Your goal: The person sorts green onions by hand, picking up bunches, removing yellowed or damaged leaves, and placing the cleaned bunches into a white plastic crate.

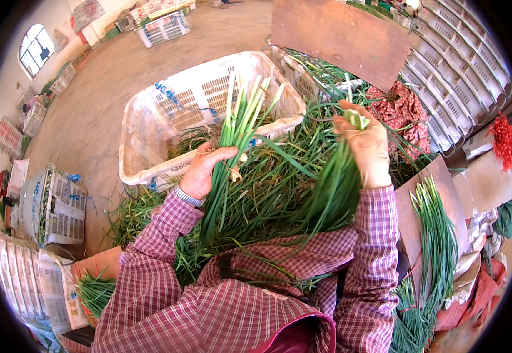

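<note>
My left hand (202,173) is closed round a bunch of garlic chives (239,123), pale stem ends up and green leaves hanging down past the wrist. Its thumb lies across the front of the stems. To the right and slightly higher, my right hand (366,144) grips a second bunch of chives (335,179), whose cut pale ends poke out above the fingers while the leaves hang blurred below. Beneath and between the hands spreads a heap of loose chives (273,176), reaching down to my checked lap cloth (285,253).
A white plastic crate (135,141) stands just beyond the heap, some greens inside. Bundled chives (435,229) lie on a board at my right. A brown board (338,35) and red patterned cloth (400,120) sit at far right, before stacked white crates (456,65). More filled crates (62,206) stand left.
</note>
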The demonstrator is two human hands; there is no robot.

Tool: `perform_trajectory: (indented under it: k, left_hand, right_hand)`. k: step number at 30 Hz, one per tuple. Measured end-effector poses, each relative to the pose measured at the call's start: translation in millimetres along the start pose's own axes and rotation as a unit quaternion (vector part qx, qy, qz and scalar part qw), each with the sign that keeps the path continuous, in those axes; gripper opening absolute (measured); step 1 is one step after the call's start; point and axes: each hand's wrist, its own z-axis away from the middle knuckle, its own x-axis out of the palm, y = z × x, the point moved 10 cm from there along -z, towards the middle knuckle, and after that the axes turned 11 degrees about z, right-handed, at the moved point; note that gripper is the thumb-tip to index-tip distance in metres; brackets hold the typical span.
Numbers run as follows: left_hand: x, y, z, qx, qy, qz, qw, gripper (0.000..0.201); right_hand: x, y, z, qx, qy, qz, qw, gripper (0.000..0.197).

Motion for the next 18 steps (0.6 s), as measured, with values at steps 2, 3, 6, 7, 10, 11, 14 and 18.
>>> perform_trajectory:
  k: [2, 3, 6, 7, 10, 11, 14, 18]
  left_hand:
    - [-4, 4, 5, 0.009, -0.03, -0.03, 0.999, 0.025]
    - [-1, 1, 4, 0.008, -0.031, -0.029, 0.999, 0.025]
    - [14, -15, 1, -0.002, -0.049, -0.054, 0.997, 0.029]
    - [15, -18, 0, -0.003, -0.053, -0.054, 0.997, 0.029]
    - [23, -24, 9, -0.015, -0.061, -0.084, 0.994, 0.029]
    - [26, -24, 12, -0.016, -0.061, -0.084, 0.994, 0.029]
    - [24, -23, 16, -0.016, -0.021, -0.059, 0.998, 0.024]
    - [8, -18, 13, -0.04, -0.04, -0.058, 0.997, 0.018]
  right_hand:
    - [49, -17, 7, 0.024, -0.082, -0.102, 0.991, 0.026]
    - [65, -16, 6, 0.043, -0.111, -0.186, 0.975, 0.025]
    - [81, -19, 14, 0.06, -0.138, -0.223, 0.963, 0.021]
    - [84, -20, 15, 0.033, -0.134, -0.108, 0.985, 0.023]
    - [83, -16, 9, 0.018, -0.105, -0.12, 0.987, 0.027]
    - [84, -15, 5, 0.019, -0.104, -0.115, 0.988, 0.027]
    - [75, 4, -8, 0.004, -0.093, 0.025, 0.995, 0.036]
    - [48, 26, -19, 0.016, -0.072, 0.095, 0.993, 0.035]
